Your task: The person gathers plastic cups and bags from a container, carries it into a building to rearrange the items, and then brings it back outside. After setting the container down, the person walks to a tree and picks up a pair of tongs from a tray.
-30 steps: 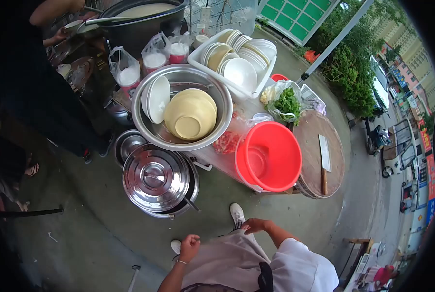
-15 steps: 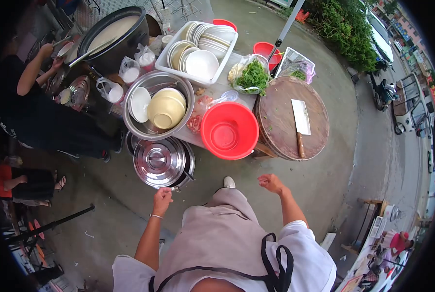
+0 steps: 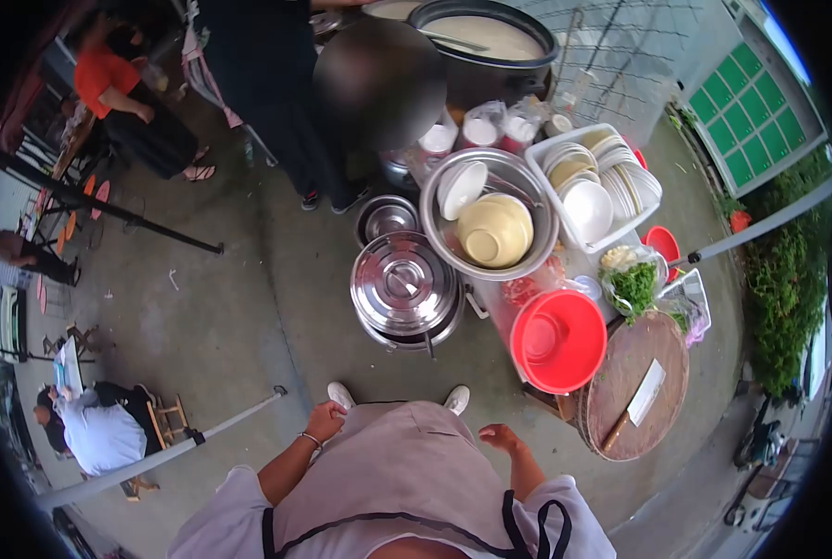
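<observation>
My left hand [image 3: 325,421], with a bracelet at the wrist, hangs in front of my apron with loosely bent fingers and nothing in it. Over on the other side, my right hand [image 3: 498,437] is also bare, its fingers relaxed and slightly apart. Neither touches anything. The nearest thing ahead of my left hand is a lidded steel pot [image 3: 399,289] on the ground. A red plastic basin [image 3: 558,341] at the table's near edge is closest to my right hand. Beside it a cleaver [image 3: 644,393] lies on a round wooden chopping block [image 3: 672,354].
A steel basin [image 3: 435,238] holds bowls; a white crate [image 3: 579,238] holds more. Bagged greens [image 3: 634,291] lie behind the red basin. A large vat [image 3: 551,47] of pale liquid stands at the back, near a person in dark clothes [image 3: 276,102]. A pole [image 3: 239,410] slants at left.
My view has swung left, so table, pot and chopping block sit further right. Both feet now show. My hands have come closer to my body and still hold nothing.
</observation>
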A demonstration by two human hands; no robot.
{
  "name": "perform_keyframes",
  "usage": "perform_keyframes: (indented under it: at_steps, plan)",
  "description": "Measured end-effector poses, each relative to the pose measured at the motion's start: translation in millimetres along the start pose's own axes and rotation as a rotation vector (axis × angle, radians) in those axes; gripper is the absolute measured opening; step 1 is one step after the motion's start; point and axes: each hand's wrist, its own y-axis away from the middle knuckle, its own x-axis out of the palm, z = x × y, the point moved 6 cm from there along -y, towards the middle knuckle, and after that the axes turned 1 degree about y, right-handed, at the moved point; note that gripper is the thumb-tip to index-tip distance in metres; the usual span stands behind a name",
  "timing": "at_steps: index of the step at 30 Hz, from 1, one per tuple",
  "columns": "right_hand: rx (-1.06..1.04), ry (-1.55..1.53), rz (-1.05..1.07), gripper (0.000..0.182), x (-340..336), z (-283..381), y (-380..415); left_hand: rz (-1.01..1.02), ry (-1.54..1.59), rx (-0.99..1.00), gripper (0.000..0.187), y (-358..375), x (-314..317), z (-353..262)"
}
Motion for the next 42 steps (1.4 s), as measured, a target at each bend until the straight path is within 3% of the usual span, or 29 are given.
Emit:
perform_keyframes:
  at_steps: [3,9,11,12,13,14,17,21,24,27,30,33,36,38,42]
  plan:
    - [0.075,-0.055,-0.055,0.03,12.9,40.6,-21.6,-0.094,-0.026,0.013,0.018,8.0,-49.1,30.9]
    - [0.256,-0.328,-0.269,0.028,76.0,147.4,-66.7,-0.348,-0.085,0.012,0.013,6.3,-193.1,155.3]
    - [0.186,-0.316,-0.136,0.028,105.6,177.2,-96.3,-0.269,-0.054,0.004,0.01,-0.4,-251.2,181.8]
    - [0.063,-0.065,-0.169,0.029,120.3,198.1,-109.6,-0.248,0.182,-0.07,0.01,-4.8,-274.9,198.2]
    - [0.034,-0.032,-0.204,0.028,128.8,267.7,-87.6,-0.208,0.405,-0.163,0.012,-14.8,-295.1,211.6]
    - [-0.108,0.057,-0.229,0.028,138.7,285.4,-98.5,-0.202,0.398,-0.178,0.014,-24.7,-316.7,215.1]
    - [-0.055,0.005,-0.248,0.031,153.9,363.1,-94.5,-0.157,0.36,-0.208,0.015,-69.0,-359.0,262.4]
    - [-0.003,-0.068,-0.333,0.032,168.8,382.9,-123.6,-0.047,0.32,-0.347,0.014,-98.9,-397.6,267.5]
    - [0.125,0.064,-0.237,0.032,194.9,370.0,-177.3,-0.092,0.324,-0.276,0.016,-109.1,-447.0,272.3]
    - [0.12,0.153,-0.199,0.031,209.3,409.7,-209.0,-0.146,0.337,-0.359,0.016,-111.0,-498.1,279.3]
    - [-0.032,0.069,-0.183,0.032,209.7,492.4,-232.4,-0.25,0.376,-0.401,0.016,-114.8,-552.9,306.4]
    - [-0.2,0.152,-0.085,0.029,214.0,554.0,-292.9,-0.396,0.474,-0.359,0.017,-108.6,-601.5,308.4]
    - [-0.404,0.484,-0.146,0.028,218.8,659.1,-327.9,-0.51,0.457,-0.387,0.019,-106.9,-646.3,338.8]
    - [-0.452,0.391,-0.065,0.029,246.2,720.6,-349.0,-0.559,0.46,-0.427,0.02,-98.8,-689.7,364.9]
    - [-0.188,0.395,0.052,0.031,332.4,811.2,-405.6,-0.633,0.521,-0.454,0.021,-104.4,-768.0,467.7]
